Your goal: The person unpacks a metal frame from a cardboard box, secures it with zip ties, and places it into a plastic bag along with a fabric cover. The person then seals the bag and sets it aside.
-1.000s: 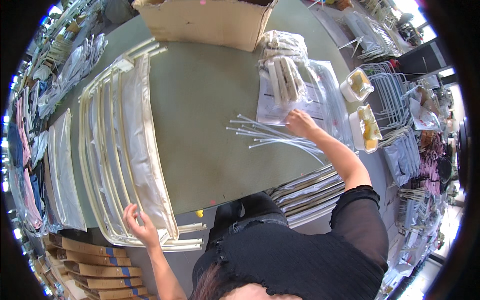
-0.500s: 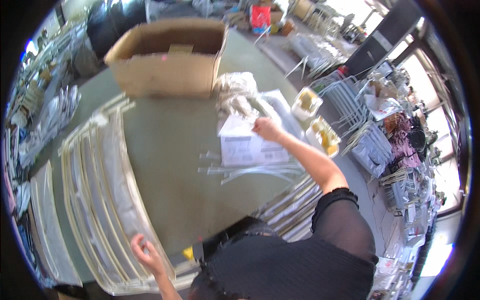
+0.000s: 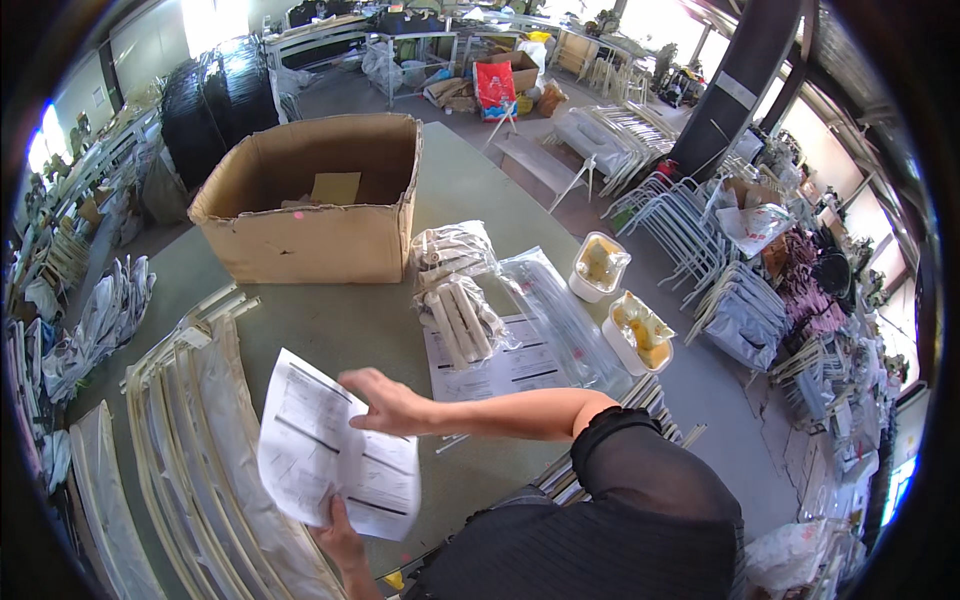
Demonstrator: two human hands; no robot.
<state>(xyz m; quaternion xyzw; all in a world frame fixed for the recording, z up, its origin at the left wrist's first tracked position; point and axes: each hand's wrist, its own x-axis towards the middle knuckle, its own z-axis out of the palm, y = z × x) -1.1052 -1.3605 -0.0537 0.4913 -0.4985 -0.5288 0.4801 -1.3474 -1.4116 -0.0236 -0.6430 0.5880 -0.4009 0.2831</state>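
Printed sheet [image 3: 305,425] is being held above the near left part of the green table [image 3: 340,330], partly covering, in this view, the curved cream frames [image 3: 190,450] on its left. The left hand [image 3: 342,542] is gripping its near edge, the thumb resting on the printed face. The right hand [image 3: 395,404] is reaching over its far right edge with fingers half bent; whether they are pinching it, I cannot tell. For good handling, I think both hands should be keeping a light hold, so that the thin, softly bending sheet is not creasing. More to the right, wrinkled clear bags [image 3: 450,242] are wrapping pale, rod-like pieces [image 3: 466,322], a smooth plastic pouch [image 3: 568,325] is shining, and white tubs [image 3: 588,290] with rounded corners are standing.
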